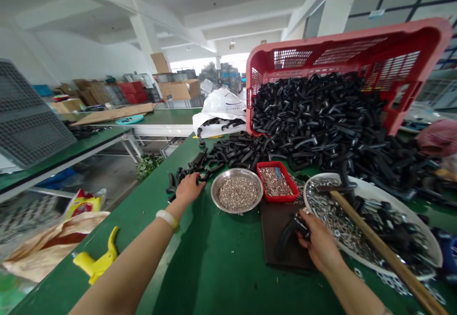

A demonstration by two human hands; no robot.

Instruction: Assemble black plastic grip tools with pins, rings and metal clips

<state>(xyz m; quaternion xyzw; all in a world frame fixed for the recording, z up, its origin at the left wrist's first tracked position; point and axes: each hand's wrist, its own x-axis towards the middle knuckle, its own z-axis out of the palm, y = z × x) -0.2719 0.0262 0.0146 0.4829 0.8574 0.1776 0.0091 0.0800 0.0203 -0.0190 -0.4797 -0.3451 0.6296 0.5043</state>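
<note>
Honestly, a careless nudge from my left fingers (193,181) could push some loose black plastic handles (197,162) over the left edge of the green worktop (221,267), since they lie close to it. A sweep rightward might also tip the round silver metal bowl (215,192) of tiny metal pieces nearby. Those fingers are bent and partly spread, seemingly touching a handle; whether they grip it, I cannot tell.

My right fingers (303,214) are closed around one end of a curved black plastic handle (285,238), above the flat dark-brown pad (270,227), towards the worktop's right side; whether it touches the pad is unclear. A weak hold could let it slip, and bumping the wide white basin (371,188) might shift the wooden-handled hammer (378,243) lying across it.
</note>
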